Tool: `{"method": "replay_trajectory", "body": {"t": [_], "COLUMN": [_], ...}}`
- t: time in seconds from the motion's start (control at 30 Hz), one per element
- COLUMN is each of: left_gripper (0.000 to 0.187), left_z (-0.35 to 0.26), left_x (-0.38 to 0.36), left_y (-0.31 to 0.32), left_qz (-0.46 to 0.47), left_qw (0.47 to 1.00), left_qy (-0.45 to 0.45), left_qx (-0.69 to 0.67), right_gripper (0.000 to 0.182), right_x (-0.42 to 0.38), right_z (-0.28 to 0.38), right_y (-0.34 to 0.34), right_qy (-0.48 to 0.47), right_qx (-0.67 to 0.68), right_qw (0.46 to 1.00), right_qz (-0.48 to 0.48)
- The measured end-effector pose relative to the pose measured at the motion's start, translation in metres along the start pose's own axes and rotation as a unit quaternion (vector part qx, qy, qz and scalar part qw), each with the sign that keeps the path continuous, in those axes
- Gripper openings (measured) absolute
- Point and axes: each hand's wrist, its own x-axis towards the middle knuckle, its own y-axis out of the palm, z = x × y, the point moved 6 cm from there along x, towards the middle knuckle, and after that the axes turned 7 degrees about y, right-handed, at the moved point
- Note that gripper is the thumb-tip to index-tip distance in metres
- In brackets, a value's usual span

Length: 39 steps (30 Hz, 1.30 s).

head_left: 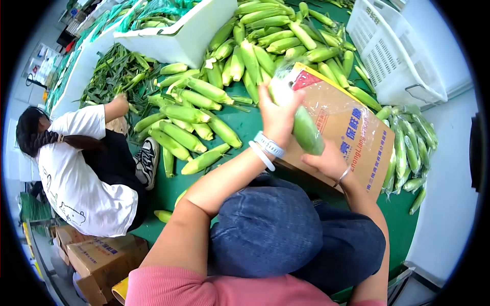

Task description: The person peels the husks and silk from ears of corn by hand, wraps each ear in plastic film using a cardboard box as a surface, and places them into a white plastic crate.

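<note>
Gripping one corn cob (306,131) above the cardboard box (352,135), both hands close round it, left hand (278,116) high, right hand (326,162) low.

Green corn cob (308,133), brown cardboard box (352,133), green floor (245,122)

Left hand (278,118): raised toward 12 o'clock, fingers curled closed in a grip, palm turned toward 3 o'clock; two pale bands sat at the wrist. Left forearm: bare, ran up from 7 o'clock, elbow bent. Right hand (326,162): lower, at 4 o'clock of the left, fingers cupped upward in a supporting hold; thin bangle at the wrist. Right forearm: rose from 5 o'clock. Shoulders: pink sleeves.
</note>
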Motion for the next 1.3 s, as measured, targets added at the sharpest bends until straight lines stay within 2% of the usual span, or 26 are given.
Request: {"method": "replay_trajectory", "body": {"t": [0.03, 0.07, 0.1, 0.13, 0.2, 0.23, 0.27, 0.33, 0.37, 0.4, 0.43, 0.47, 0.5, 0.53, 0.57, 0.6, 0.67, 0.77, 0.8, 0.83, 0.9, 0.97, 1.0, 1.07, 1.13, 1.3], "left_gripper": [0.03, 0.027, 0.017, 0.017, 0.015, 0.027, 0.034, 0.035, 0.032, 0.027, 0.023, 0.024, 0.029, 0.039, 0.048, 0.053, 0.059, 0.059, 0.052, 0.044, 0.037, 0.039, 0.04, 0.047, 0.057, 0.063], "left_z": [0.005, 0.011, 0.032, 0.038, 0.076, 0.046, 0.052, 0.056, 0.059, 0.065, 0.085, 0.117, 0.15, 0.225, 0.184, 0.226, 0.2, 0.228, 0.236, 0.233, 0.162, 0.09, 0.047, 0.001, -0.031, -0.023], "left_x": [0.006, 0.01, 0.007, 0.008, -0.016, -0.043, -0.064, -0.067, -0.048, -0.028, -0.003, 0.02, 0.02, 0.049, 0.028, 0.039, 0.05, 0.067, 0.075, 0.074, 0.071, 0.067, 0.054, 0.042, 0.033, -0.017], "left_y": [-0.01, -0.023, -0.029, -0.035, -0.034, -0.019, -0.018, -0.033, -0.052, -0.075, -0.123, -0.194, -0.258, -0.386, -0.326, -0.376, -0.334, -0.336, -0.348, -0.316, -0.243, -0.175, -0.135, -0.077, -0.015, 0.049], "left_qz": [0.002, 0.004, 0.107, 0.105, 0.384, 0.381, 0.441, 0.433, 0.345, 0.268, 0.189, 0.104, -0.059, 0.068, -0.1, -0.077, -0.058, -0.062, -0.119, -0.113, -0.15, 0.126, 0.088, 0.203, 0.301, 0.433], "left_qw": [1.0, 1.0, 0.994, 0.994, 0.83, 0.775, 0.689, 0.646, 0.762, 0.807, 0.893, 0.915, 0.902, 0.833, 0.901, 0.877, 0.79, 0.803, 0.815, 0.868, 0.891, 0.841, 0.847, 0.892, 0.943, 0.899], "left_qy": [-0.004, -0.009, -0.017, -0.022, -0.223, -0.462, -0.569, -0.629, -0.548, -0.526, -0.395, -0.336, -0.428, -0.434, -0.379, -0.438, -0.482, -0.476, -0.456, -0.477, -0.399, -0.365, -0.366, -0.3, -0.134, -0.036], "left_qx": [-0.005, -0.012, 0.03, 0.032, 0.337, 0.201, 0.079, -0.006, 0.003, 0.006, 0.109, 0.199, 0.002, 0.335, 0.184, 0.185, 0.375, 0.353, 0.338, 0.08, -0.153, -0.38, -0.376, -0.271, -0.043, 0.056], "right_gripper": [0.035, 0.033, 0.031, 0.029, 0.027, 0.026, 0.026, 0.026, 0.03, 0.033, 0.037, 0.046, 0.053, 0.06, 0.065, 0.068, 0.074, 0.073, 0.07, 0.067, 0.054, 0.044, 0.04, 0.038, 0.036, 0.031], "right_x": [-0.006, -0.021, -0.031, -0.046, -0.053, -0.058, -0.058, -0.057, -0.058, -0.063, -0.075, -0.091, -0.108, -0.126, -0.142, -0.158, -0.178, -0.194, -0.188, -0.177, -0.158, -0.135, -0.123, -0.092, -0.068, -0.08], "right_z": [-0.002, 0.007, 0.009, 0.023, 0.026, 0.028, 0.021, -0.011, -0.034, -0.059, -0.087, -0.108, -0.128, -0.141, -0.154, -0.167, -0.2, -0.265, -0.259, -0.249, -0.216, -0.199, -0.177, -0.147, -0.101, -0.012], "right_y": [-0.015, -0.021, -0.03, -0.037, -0.044, -0.043, -0.045, -0.057, -0.063, -0.075, -0.09, -0.107, -0.127, -0.153, -0.181, -0.215, -0.289, -0.361, -0.358, -0.354, -0.293, -0.224, -0.195, -0.155, -0.12, -0.081], "right_qy": [-0.105, -0.202, -0.227, -0.248, -0.307, -0.369, -0.362, -0.291, -0.252, -0.157, -0.055, -0.015, 0.097, 0.08, 0.12, 0.154, 0.174, 0.176, 0.121, 0.061, 0.063, -0.003, -0.022, -0.059, -0.146, -0.273], "right_qx": [-0.211, -0.403, -0.46, -0.513, -0.519, -0.522, -0.522, -0.419, -0.351, -0.298, -0.236, -0.153, -0.05, -0.12, -0.109, -0.1, -0.059, -0.066, -0.066, -0.069, -0.106, -0.05, -0.05, -0.034, 0.0, -0.03], "right_qw": [0.954, 0.821, 0.765, 0.704, 0.678, 0.64, 0.642, 0.763, 0.812, 0.86, 0.891, 0.89, 0.896, 0.85, 0.821, 0.792, 0.769, 0.695, 0.73, 0.767, 0.868, 0.903, 0.912, 0.934, 0.925, 0.885], "right_qz": [-0.184, -0.351, -0.39, -0.423, -0.422, -0.426, -0.429, -0.398, -0.393, -0.384, -0.384, -0.43, -0.431, -0.506, -0.547, -0.582, -0.613, -0.694, -0.669, -0.634, -0.482, -0.426, -0.407, -0.35, -0.351, -0.376]}}
